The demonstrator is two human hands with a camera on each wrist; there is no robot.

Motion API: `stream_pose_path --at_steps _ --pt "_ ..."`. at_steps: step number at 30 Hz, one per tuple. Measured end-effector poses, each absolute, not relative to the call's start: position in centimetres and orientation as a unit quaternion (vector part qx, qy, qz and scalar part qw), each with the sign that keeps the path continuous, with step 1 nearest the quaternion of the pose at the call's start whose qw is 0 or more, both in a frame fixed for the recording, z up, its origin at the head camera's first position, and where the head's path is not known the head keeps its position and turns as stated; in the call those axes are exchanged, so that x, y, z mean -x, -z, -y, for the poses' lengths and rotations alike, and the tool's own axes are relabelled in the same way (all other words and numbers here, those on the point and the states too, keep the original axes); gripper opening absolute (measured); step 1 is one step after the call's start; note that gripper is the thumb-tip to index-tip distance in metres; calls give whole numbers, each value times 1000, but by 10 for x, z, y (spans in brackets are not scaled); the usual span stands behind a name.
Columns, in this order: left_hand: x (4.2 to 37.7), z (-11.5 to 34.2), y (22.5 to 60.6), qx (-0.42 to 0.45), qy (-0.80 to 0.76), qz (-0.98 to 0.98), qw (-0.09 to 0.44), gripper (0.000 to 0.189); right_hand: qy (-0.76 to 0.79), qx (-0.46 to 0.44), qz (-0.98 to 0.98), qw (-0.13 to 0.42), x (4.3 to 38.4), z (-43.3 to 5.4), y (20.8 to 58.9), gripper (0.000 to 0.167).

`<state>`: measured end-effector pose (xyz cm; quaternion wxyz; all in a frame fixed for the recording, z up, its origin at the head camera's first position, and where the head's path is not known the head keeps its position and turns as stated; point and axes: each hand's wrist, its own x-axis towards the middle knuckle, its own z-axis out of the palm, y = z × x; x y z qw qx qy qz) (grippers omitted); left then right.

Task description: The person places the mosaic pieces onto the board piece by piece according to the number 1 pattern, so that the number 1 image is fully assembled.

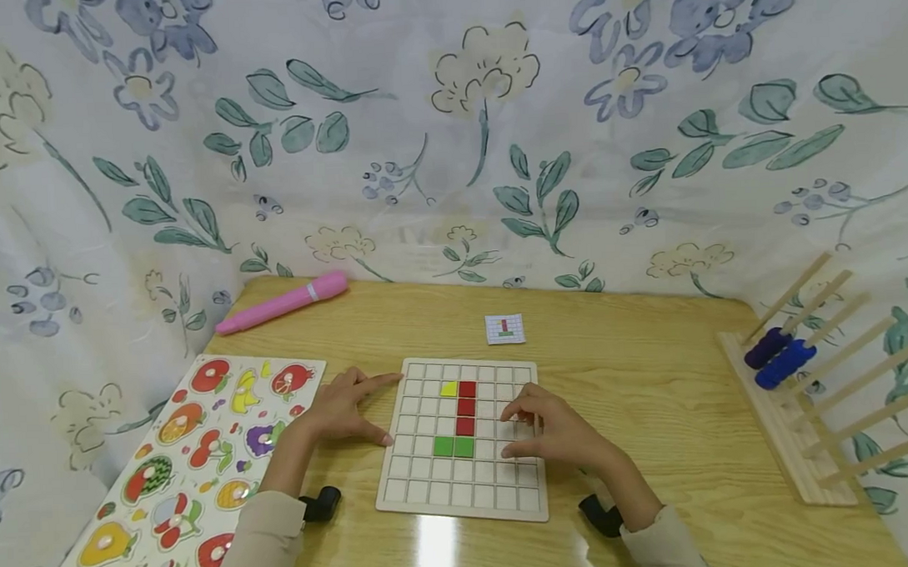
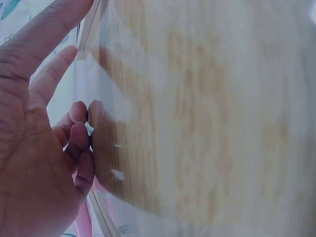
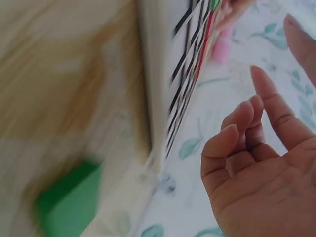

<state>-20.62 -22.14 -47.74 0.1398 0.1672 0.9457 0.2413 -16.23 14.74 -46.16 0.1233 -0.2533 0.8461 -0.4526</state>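
Observation:
A white square grid board (image 1: pixel 434 491) lies on the wooden table. On it are a yellow piece (image 1: pixel 448 390) with a slanted side, two red squares (image 1: pixel 466 408) and two green squares (image 1: pixel 454 447). My left hand (image 1: pixel 343 410) is at the board's left edge, index finger at the upper corner and thumb lower down. Over the board's right columns is my right hand (image 1: pixel 552 430), thumb and index finger apart with nothing between them. A loose green block (image 3: pixel 69 200) lies on the table beside the board, mostly hidden under the right wrist in the head view.
Behind the board lies a small printed card (image 1: pixel 505 329) with a coloured grid pattern. A fruit puzzle board (image 1: pixel 143 540) is at the left, a pink pen-shaped object (image 1: pixel 282 304) at the back left. At the right stands a wooden peg rack (image 1: pixel 793 447) with blue and purple beads.

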Motion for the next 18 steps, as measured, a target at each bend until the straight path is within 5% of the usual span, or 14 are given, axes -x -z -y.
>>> stream_pose_path --at_steps 18 --pt "206 221 477 -182 -251 -941 132 100 480 262 -829 115 154 -220 477 36"
